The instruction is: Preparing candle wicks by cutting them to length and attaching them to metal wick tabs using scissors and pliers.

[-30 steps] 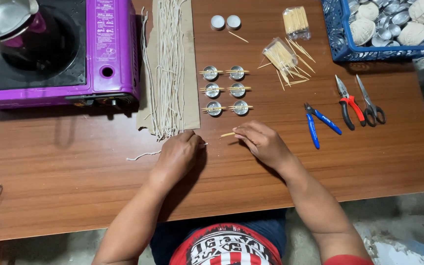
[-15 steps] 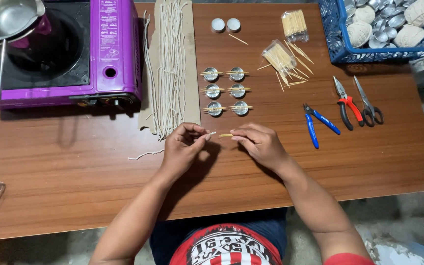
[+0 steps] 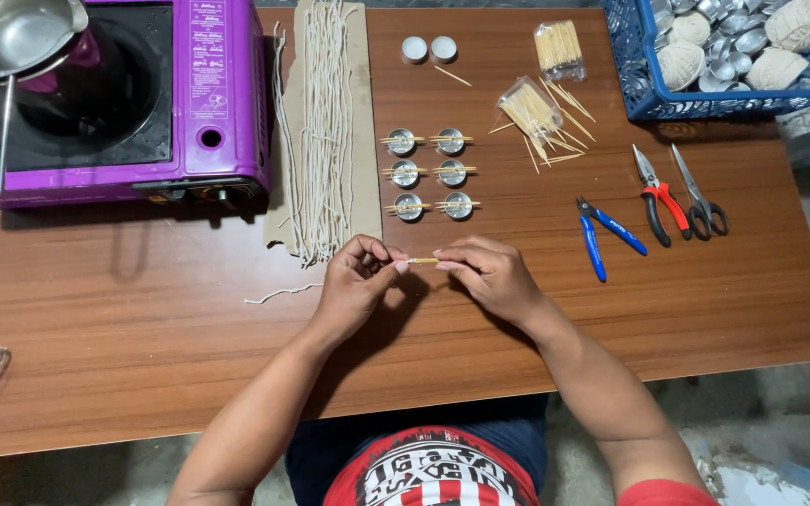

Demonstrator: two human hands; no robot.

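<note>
**Toothpick pinched between both hands at the near middle of the table**

Toothpick (image 3: 423, 260) lies level between the 2 hands, just above the wooden table (image 3: 142, 337), each end nipped by fingertips so the middle stays free. The left hand (image 3: 356, 286) has its fingers curled shut on the left end; whether a bit of wick is also caught there is too small to tell. The right hand (image 3: 491, 275) closes on the right end the same way.

Just beyond the hands, 6 small metal cups (image 3: 430, 173) stand in 2 columns of 3, each with toothpicks laid across its rim, probably as a bridge to keep a wick centred. To their left, waxed wick strings (image 3: 322, 131) lie straight on a cardboard strip (image 3: 362, 112), within easy reach. 1 loose wick piece (image 3: 281, 293) lies left of the left hand.

Farther right sit loose toothpick bundles (image 3: 532, 108), blue cutters (image 3: 605, 236), red-handled pliers (image 3: 656, 194) and scissors (image 3: 702, 201). A blue basket (image 3: 644, 94) occupies the far right corner, a purple gas stove (image 3: 208, 103) the far left.
</note>
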